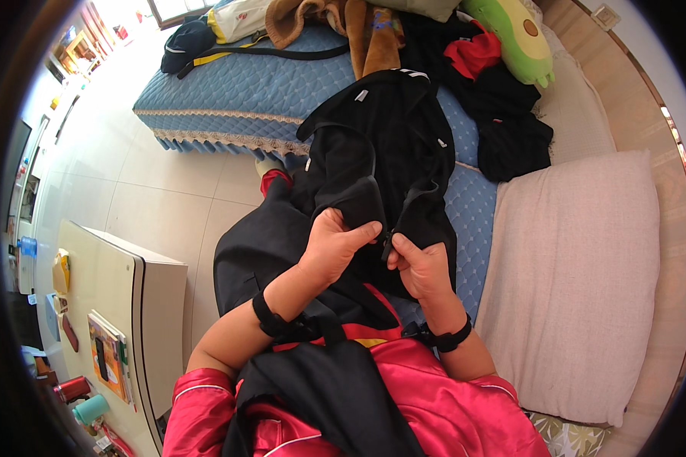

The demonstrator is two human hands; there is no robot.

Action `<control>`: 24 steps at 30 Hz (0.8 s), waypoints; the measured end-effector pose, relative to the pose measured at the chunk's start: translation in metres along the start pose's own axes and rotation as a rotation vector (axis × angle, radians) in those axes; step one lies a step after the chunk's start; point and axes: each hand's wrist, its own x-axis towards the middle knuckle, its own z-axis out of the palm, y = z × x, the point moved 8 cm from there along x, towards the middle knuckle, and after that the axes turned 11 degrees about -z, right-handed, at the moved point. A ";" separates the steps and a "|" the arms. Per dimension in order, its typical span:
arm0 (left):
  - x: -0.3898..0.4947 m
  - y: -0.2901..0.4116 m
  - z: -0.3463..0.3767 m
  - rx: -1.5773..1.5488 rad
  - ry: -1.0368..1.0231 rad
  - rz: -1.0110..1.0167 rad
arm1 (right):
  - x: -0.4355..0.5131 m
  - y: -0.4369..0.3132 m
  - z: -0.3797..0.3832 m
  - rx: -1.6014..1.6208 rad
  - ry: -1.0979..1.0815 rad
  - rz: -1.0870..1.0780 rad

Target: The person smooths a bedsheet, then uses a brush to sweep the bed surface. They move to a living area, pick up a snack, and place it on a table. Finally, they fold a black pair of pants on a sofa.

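A black zip-front jacket (343, 154) with small white labels and white stripes at its far end lies over my lap and the blue quilted cover. My left hand (337, 245) pinches one lower front edge of it between thumb and fingers. In my right hand (420, 263) is the opposite front edge, gripped beside the black zipper end (387, 245). The two edges come close together at the zipper end, and higher up they spread apart. Whether the zipper halves are joined cannot be told. Each wrist wears a black strap.
A blue quilted sofa cover (228, 85) carries a black and yellow strap (274, 53), a dark cap (187, 43) and brown garments (371, 34). Rightward are black clothes (514, 143), an avocado plush (514, 40) and a beige cushion (577, 274). A cream table (160, 308) stands at left.
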 end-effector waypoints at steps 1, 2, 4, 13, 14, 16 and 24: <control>0.000 0.000 0.000 -0.002 0.004 0.001 | 0.000 0.001 0.000 -0.006 0.000 -0.007; 0.000 0.000 0.000 -0.008 0.001 0.004 | 0.000 0.002 -0.001 -0.012 0.006 -0.003; 0.000 0.001 -0.002 0.005 0.008 0.008 | 0.000 0.001 -0.001 -0.011 0.007 -0.017; -0.001 0.000 -0.005 0.052 0.035 0.020 | -0.001 0.003 -0.003 -0.059 0.008 -0.024; -0.001 -0.001 -0.004 0.047 0.026 0.017 | -0.001 0.003 -0.003 -0.058 0.004 -0.026; -0.001 -0.001 -0.004 0.048 0.031 0.017 | -0.001 0.005 -0.002 -0.058 0.002 -0.027; -0.004 -0.004 -0.004 0.154 0.018 -0.032 | 0.001 0.008 -0.004 -0.067 -0.006 -0.032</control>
